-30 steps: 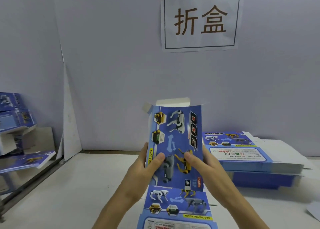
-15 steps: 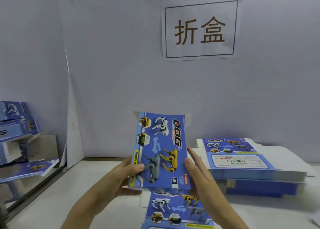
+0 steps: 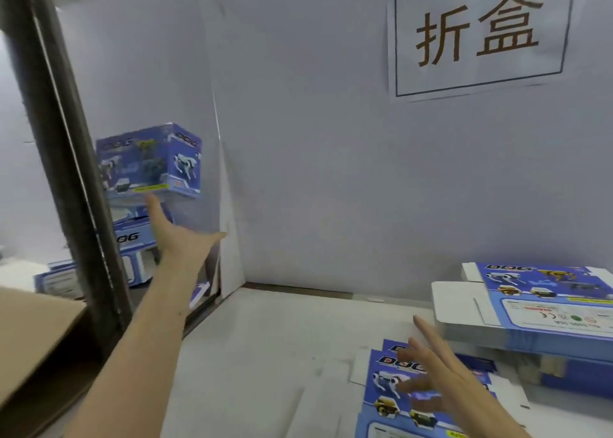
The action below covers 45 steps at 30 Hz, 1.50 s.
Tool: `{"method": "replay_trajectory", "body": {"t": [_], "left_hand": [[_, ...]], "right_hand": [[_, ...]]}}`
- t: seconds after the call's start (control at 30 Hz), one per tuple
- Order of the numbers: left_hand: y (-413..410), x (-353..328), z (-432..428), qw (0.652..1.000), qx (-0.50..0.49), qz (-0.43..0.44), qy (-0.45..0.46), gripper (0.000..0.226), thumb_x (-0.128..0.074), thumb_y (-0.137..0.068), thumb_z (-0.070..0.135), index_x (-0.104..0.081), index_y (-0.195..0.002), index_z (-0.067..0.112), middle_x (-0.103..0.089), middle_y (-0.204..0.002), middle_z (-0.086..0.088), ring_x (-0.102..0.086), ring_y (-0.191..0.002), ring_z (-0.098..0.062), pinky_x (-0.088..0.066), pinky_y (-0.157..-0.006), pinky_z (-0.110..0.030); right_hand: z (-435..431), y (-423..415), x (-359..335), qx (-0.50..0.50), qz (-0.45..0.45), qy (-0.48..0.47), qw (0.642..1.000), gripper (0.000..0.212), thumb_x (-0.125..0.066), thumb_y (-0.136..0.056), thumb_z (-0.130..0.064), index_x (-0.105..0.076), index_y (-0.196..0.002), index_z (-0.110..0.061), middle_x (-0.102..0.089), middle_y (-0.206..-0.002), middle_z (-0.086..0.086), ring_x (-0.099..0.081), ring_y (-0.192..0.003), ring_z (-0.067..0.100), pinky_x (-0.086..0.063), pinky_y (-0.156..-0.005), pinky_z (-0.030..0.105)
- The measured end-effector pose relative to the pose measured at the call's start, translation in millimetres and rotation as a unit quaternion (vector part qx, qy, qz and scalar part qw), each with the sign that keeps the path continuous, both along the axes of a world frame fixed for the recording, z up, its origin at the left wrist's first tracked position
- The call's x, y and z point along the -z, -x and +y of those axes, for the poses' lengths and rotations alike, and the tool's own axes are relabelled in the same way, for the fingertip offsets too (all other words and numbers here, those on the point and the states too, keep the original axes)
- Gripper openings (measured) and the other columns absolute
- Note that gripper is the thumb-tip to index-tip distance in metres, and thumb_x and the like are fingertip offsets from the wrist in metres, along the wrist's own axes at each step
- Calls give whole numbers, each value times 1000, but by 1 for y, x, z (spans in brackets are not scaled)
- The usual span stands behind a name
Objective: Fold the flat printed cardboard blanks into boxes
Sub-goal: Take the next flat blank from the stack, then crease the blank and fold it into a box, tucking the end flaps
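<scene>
Half a second ago both hands held the blue "DOG" box upright at the middle of the frame. It has now left them, and the view has swung to the left. The folded box (image 3: 149, 162) is closed and blurred at the upper left, above a pile of finished boxes (image 3: 132, 238). What is inside it cannot be seen.

The left hand (image 3: 180, 242) reaches up towards it with fingers straight and spread wide, holding nothing. Its forefinger tip is just under the box's lower edge, and whether they touch cannot be told. The right hand (image 3: 444, 374), at the lower right, is also spread open and empty. It hovers over a flat blank (image 3: 384, 401) lying printed side up on the bench (image 3: 265, 354), with a second blank's edge peeking out beneath.

A stack of flat blanks (image 3: 557, 308) sits at the right edge, on a darker blue bundle (image 3: 580, 376). A dark slanted post (image 3: 66, 159) crosses the left of the frame in front of the pile and hides part of it. The flap of a brown carton (image 3: 30, 331) juts in at the lower left, and its inside is not shown.

The bench is white and scuffed. Pale grey wall panels (image 3: 331, 172) enclose it, and a paper sign (image 3: 477, 36) reading 折盒 hangs at the upper right.
</scene>
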<state>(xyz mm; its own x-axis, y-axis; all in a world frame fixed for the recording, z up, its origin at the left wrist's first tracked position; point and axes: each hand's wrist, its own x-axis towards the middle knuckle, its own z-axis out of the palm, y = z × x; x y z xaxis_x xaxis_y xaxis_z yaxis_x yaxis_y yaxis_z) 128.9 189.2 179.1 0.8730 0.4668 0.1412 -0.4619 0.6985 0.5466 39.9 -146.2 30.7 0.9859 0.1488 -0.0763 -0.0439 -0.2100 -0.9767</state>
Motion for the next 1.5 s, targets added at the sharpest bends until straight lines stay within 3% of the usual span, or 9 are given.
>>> {"method": "replay_trajectory", "body": {"t": [0.13, 0.27, 0.33, 0.53, 0.8, 1.03, 1.2, 1.33, 1.5], "left_hand": [[-14, 42, -58, 939, 105, 92, -315, 37, -44, -96, 50, -50, -129, 32, -48, -134, -1, -53, -114, -18, -39, -95, -44], [-6, 122, -136, 640, 226, 59, -732, 39, -59, -94, 31, -58, -131, 19, -63, -120, 6, -57, -101, -5, -42, -81, -21], [5, 152, -175, 526, 234, 29, -817, 43, -60, -92, 37, -56, -131, 20, -59, -130, 0, -55, -113, -13, -41, -86, -22], [13, 196, -224, 392, 146, 19, -908, 48, -41, -98, 48, -53, -132, 16, -46, -136, -10, -46, -121, -28, -32, -108, -41], [9, 193, -202, 513, 89, -2, -853, 43, -65, -80, 57, -53, -110, 28, -46, -108, 10, -43, -103, -8, -38, -89, -22], [32, 106, -140, 738, 22, 21, -674, 42, -63, -67, 60, -49, -81, 23, -70, -72, 8, -64, -62, 1, -43, -50, -16], [61, 82, -155, 895, -28, 1, -445, 21, -61, -83, 44, -50, -89, 28, -73, -67, 6, -68, -54, -9, -48, -40, -19], [73, 81, -177, 900, 8, -43, -434, 16, -54, -90, 35, -55, -101, 47, -74, -83, 15, -72, -73, -6, -54, -49, -19], [77, 89, -190, 873, 33, -61, -483, 48, -48, -97, 29, -39, -141, 46, -66, -114, 22, -64, -102, 3, -58, -70, -18]], "right_hand": [[0, 0, -3, 6, 2, 40, 999, 76, -39, -74, -59, -17, -145, -42, -52, -138, 5, -65, -95, 15, -54, -80, 32], [-9, 2, 5, 3, -34, 205, 978, 45, -45, -96, -46, -31, -138, -40, -50, -111, -17, -53, -94, -2, -45, -73, 7], [-15, 2, 12, -5, -52, 304, 951, 33, -48, -99, -37, -45, -131, -37, -52, -111, -14, -51, -91, -4, -41, -66, 4], [-23, 6, 14, -64, -66, 397, 913, 30, -47, -95, -18, -57, -80, -42, -60, -85, -17, -53, -75, -2, -41, -64, 8], [-41, 11, 4, -29, -69, 444, 893, 8, -51, -93, -27, -58, -90, -27, -54, -103, 0, -51, -94, 17, -43, -81, 28], [-49, 41, -52, 296, -365, 263, 843, 42, -56, -94, -19, -48, -135, -26, -44, -135, -13, -42, -125, 8, -38, -98, 21], [-35, 41, -52, 311, -316, 161, 882, 59, -50, -96, -27, -22, -149, -31, -33, -148, -9, -32, -133, 8, -48, -102, 37], [-30, 34, -48, 289, -248, 8, 924, 43, -47, -100, -20, -34, -140, -30, -52, -124, -8, -58, -99, -3, -50, -57, 8], [-40, 32, -51, 264, -211, -132, 932, 36, -59, -93, -16, -51, -126, -27, -64, -107, -11, -64, -81, -9, -50, -52, 12]]}}
